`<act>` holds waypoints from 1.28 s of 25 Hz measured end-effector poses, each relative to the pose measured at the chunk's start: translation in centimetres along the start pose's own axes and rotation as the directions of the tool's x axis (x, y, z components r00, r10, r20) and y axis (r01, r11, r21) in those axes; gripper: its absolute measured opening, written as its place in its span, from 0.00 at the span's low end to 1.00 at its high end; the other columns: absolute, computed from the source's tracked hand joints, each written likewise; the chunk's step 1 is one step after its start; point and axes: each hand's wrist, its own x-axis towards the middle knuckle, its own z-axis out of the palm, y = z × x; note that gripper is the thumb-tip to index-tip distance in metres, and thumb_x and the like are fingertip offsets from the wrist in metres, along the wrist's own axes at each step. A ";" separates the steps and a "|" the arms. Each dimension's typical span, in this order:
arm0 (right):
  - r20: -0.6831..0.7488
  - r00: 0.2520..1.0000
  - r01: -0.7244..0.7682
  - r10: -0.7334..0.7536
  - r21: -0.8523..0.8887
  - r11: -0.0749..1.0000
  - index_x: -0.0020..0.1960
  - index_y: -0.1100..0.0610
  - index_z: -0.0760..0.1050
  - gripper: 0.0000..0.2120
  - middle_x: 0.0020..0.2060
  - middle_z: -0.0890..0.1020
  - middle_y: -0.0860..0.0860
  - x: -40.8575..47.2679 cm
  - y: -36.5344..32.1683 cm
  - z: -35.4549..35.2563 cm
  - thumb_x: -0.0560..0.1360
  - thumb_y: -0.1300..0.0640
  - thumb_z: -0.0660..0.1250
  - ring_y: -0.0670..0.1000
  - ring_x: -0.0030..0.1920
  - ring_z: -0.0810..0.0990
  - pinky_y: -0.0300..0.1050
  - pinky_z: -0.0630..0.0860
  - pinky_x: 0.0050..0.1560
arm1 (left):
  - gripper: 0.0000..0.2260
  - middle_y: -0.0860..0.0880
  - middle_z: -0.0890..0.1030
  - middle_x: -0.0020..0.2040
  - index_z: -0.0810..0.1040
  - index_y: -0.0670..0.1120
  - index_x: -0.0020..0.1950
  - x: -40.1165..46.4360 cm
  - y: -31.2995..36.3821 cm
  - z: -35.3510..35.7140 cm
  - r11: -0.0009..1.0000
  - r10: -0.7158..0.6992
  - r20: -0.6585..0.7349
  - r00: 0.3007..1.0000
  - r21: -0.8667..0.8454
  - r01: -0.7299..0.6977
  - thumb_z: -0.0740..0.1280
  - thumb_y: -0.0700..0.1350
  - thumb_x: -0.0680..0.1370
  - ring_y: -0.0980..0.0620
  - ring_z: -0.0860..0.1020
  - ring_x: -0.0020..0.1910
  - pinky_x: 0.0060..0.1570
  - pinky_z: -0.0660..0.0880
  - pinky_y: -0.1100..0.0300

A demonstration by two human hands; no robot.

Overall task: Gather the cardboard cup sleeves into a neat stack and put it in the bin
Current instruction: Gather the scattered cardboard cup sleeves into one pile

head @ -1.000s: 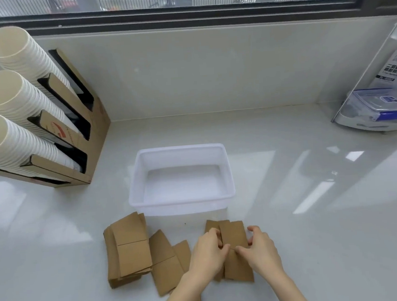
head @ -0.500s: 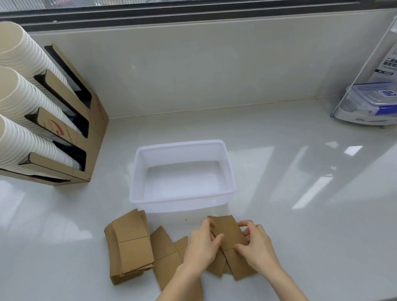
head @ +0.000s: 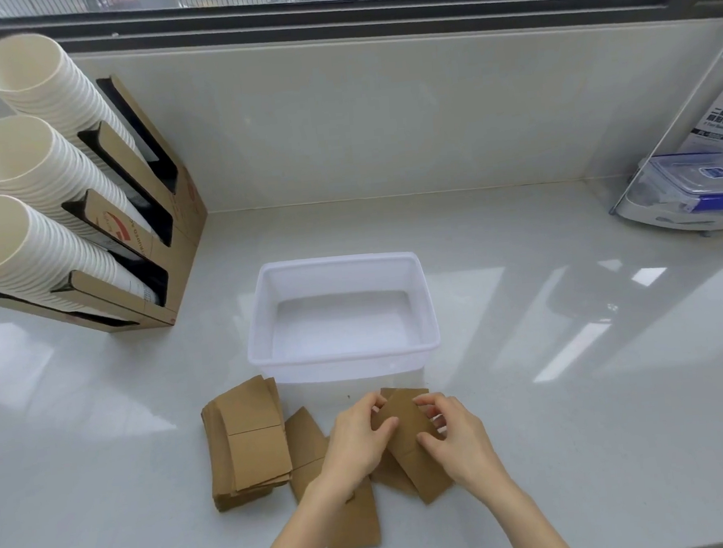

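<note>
Both hands pinch one cup sleeve [head: 411,438] by its long edges, left hand [head: 360,440] and right hand [head: 459,439] fingers closed on it, just before the white bin [head: 430,311]; more sleeves [head: 247,438] lie left; counter [head: 599,406] right lies open.

left hand [head: 360,440] and right hand [head: 459,437] pinching a brown cup sleeve [head: 411,438] from both sides, near edge on counter [head: 578,408] | more sleeves fanned underneath | piled sleeves [head: 247,442] to the left | white bin [head: 344,363] just behind, nothing inside | paper cups in rack [head: 161,229] far left
</note>
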 end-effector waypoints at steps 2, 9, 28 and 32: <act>-0.035 0.999 -0.010 0.012 0.042 0.999 0.58 0.54 0.74 0.13 0.47 0.76 0.50 0.1 -0.2 0.0 0.74 0.61 0.63 0.42 0.44 0.74 0.26 0.69 0.40 | 0.02 0.51 0.77 0.41 0.71 0.50 0.45 -0.1 -0.2 -0.9 0.999 -0.027 0.010 1.000 -0.043 0.027 0.63 0.46 0.75 0.52 0.74 0.36 0.36 0.70 0.62; -0.052 0.990 -0.134 0.134 0.014 0.991 0.65 0.55 0.69 0.20 0.54 0.73 0.55 1.3 0.5 0.1 0.74 0.59 0.64 0.51 0.49 0.75 0.40 0.71 0.52 | 0.02 0.53 0.76 0.41 0.71 0.51 0.46 -0.6 -1.2 -4.1 0.985 -0.077 -0.074 0.994 -0.163 0.064 0.62 0.44 0.75 0.47 0.77 0.44 0.52 0.77 0.48; -0.007 0.978 -0.200 0.207 0.231 0.952 0.53 0.54 0.69 0.12 0.43 0.76 0.52 0.8 -0.4 -0.5 0.72 0.63 0.66 0.50 0.39 0.74 0.35 0.70 0.36 | 0.05 0.52 0.77 0.42 0.72 0.49 0.49 -2.4 -1.2 -6.0 0.983 -0.078 -0.155 0.985 -0.175 0.050 0.58 0.43 0.77 0.51 0.76 0.39 0.44 0.74 0.57; -0.068 0.988 -0.110 0.142 0.348 0.931 0.56 0.53 0.72 0.12 0.40 0.77 0.51 0.5 -0.7 -1.5 0.74 0.63 0.64 0.52 0.43 0.77 0.41 0.73 0.48 | 0.07 0.44 0.80 0.45 0.73 0.46 0.51 -2.5 -1.1 -6.4 0.973 -0.104 -0.199 0.974 -0.222 0.058 0.57 0.43 0.77 0.46 0.77 0.43 0.47 0.76 0.52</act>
